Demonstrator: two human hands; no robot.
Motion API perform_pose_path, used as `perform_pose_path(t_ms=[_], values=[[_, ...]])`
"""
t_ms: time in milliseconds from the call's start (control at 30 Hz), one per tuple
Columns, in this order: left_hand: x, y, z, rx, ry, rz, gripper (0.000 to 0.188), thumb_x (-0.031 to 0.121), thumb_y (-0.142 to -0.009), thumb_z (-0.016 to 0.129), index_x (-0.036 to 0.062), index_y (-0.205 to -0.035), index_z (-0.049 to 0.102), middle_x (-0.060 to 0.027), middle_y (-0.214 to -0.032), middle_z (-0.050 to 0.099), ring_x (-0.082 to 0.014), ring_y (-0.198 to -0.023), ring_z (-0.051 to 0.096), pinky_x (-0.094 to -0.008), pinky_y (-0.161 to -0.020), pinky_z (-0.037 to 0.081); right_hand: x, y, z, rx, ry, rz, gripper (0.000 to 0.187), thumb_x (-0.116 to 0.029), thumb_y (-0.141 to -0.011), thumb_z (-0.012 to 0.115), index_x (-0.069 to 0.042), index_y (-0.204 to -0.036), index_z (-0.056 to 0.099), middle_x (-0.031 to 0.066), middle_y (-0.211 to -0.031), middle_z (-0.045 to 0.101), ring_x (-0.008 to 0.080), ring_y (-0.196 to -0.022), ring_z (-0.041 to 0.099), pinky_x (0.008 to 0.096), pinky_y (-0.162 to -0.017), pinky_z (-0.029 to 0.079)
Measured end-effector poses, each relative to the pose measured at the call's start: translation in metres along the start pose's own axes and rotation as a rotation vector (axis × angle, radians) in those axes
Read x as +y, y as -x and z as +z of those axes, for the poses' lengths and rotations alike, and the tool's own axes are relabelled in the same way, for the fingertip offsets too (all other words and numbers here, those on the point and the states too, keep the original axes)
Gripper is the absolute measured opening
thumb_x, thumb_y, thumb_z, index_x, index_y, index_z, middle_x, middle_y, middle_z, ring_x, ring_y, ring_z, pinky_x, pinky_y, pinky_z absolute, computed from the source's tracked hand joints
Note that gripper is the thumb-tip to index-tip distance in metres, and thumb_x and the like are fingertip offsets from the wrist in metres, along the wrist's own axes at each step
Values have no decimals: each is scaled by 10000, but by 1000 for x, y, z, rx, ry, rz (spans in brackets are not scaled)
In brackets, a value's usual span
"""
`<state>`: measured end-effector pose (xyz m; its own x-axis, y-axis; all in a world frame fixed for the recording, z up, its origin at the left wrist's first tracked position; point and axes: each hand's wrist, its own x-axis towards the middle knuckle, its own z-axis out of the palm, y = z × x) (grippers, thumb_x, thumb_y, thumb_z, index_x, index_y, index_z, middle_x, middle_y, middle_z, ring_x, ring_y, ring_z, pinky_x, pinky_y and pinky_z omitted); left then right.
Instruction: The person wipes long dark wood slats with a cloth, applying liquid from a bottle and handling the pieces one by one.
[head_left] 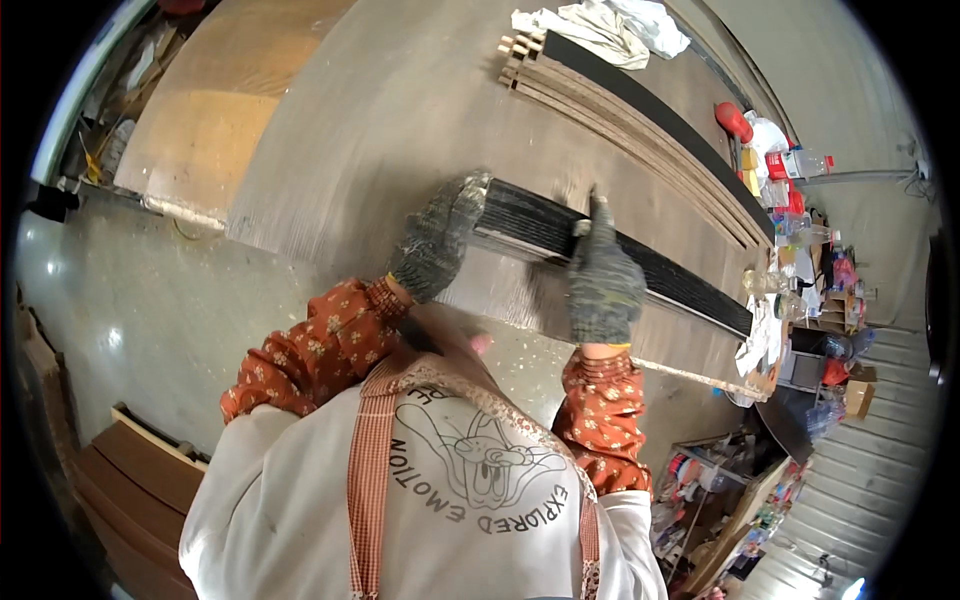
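Note:
A long black board [690, 287] with fine lengthwise grooves lies slanted over the near side of the wooden worktable [400, 110]. At its left end my left hand [443, 237], in a grey-green knit work glove, is closed round the board's end. My right hand [606, 285], gloved alike, holds the board near its middle, with one finger stretched across the black top and the thumb on the near edge. The fingers beneath the board are hidden. Beyond it lies a stack of long boards [630, 130], pale-edged with a black top, roughly parallel to the held one.
White cloths [600, 30] lie at the far edge. Along the right are a red object [733, 122], plastic bottles [800, 164] and a white rag [762, 335]. A curved yellowish wood panel [215, 110] is at the left. Brown boards [140, 500] stand lower left; cluttered shelves [720, 500] lower right.

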<state>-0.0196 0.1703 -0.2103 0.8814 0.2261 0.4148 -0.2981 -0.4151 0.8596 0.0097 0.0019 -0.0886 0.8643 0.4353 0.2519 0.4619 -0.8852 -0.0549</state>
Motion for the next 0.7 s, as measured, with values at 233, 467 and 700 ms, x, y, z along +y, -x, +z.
perform_pose_path(t_ms=[233,467,700], values=[[-4,-4,11,-155,103,-347,373,218,-989,423,24,-1304,471,-159,-1283,532,-235,-1167,533,-331,-977,447,-36,6,27,51,9,-214,539,-256,-928,491,7,-1385,381,2,-452,455,178,-373,471,381,-414,373],[25,-12,6,55,174,-180,327,198,-1010,392,5,-1228,539,-121,-1099,644,-204,-978,617,-292,-883,480,37,22,7,6,-76,215,519,-173,-865,580,-175,-1350,393,46,-549,550,254,-473,565,424,-468,448],[-1,-4,6,11,-244,259,342,82,-967,344,-42,-1236,515,-198,-1245,561,-334,-1159,534,-414,-997,413,322,98,-17,95,105,805,372,-294,-942,480,-180,-1295,516,193,-853,678,393,-784,652,487,-679,503]])
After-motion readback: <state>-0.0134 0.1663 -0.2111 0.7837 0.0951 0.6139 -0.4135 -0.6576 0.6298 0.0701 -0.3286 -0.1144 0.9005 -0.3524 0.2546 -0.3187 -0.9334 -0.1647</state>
